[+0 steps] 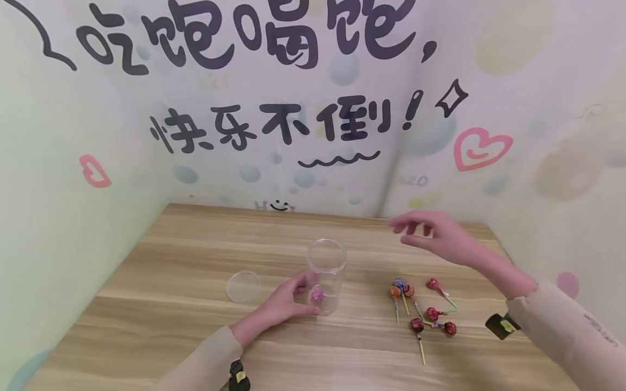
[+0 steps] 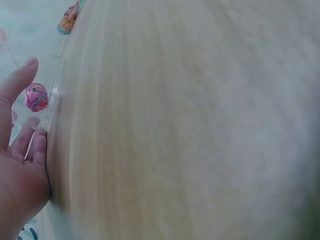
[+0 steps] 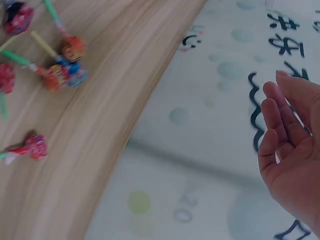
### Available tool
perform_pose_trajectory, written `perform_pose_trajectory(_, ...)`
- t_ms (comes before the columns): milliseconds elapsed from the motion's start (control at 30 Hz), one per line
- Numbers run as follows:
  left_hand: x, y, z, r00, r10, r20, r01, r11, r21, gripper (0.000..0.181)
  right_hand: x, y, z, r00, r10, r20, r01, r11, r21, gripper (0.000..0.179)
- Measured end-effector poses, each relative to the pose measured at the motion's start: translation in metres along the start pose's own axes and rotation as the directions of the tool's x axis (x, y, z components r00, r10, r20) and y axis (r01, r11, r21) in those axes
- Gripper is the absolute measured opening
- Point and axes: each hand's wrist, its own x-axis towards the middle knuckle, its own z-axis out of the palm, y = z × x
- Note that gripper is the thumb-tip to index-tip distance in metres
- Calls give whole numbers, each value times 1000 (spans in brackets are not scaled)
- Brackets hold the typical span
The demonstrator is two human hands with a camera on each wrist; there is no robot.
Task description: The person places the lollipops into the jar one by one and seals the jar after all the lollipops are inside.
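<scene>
A tall clear plastic jar (image 1: 335,278) stands upright and uncovered near the table's middle, a pink-wrapped lollipop (image 1: 318,295) low inside it. My left hand (image 1: 287,301) holds the jar low on its left side, thumb in front and fingers behind. In the left wrist view, the same lollipop (image 2: 36,97) shows through the clear wall beside the thumb. Raised above the far right of the table, my right hand (image 1: 437,234) has loosely bent fingers and nothing in them. Several wrapped lollipops (image 1: 417,325) lie loose on the table below and in front of it.
A round clear lid (image 1: 243,287) lies flat to the left of the jar. The wooden table (image 1: 195,244) meets a wall (image 1: 274,179) printed with writing along its back edge. Another wall (image 1: 73,228) borders its left side.
</scene>
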Motion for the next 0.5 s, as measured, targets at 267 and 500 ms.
perform_pose_trajectory(267, 0, 4, -2, 1000, 1, 8, -1, 1000, 1, 78, -46, 40, -2, 989, 110, -96, -113, 993, -35, 29)
perform_pose_trajectory(500, -1, 1, -1, 1000, 3, 7, -3, 1000, 2, 79, -73, 73, 11, 977, 150, -150, -164, 983, -85, 32)
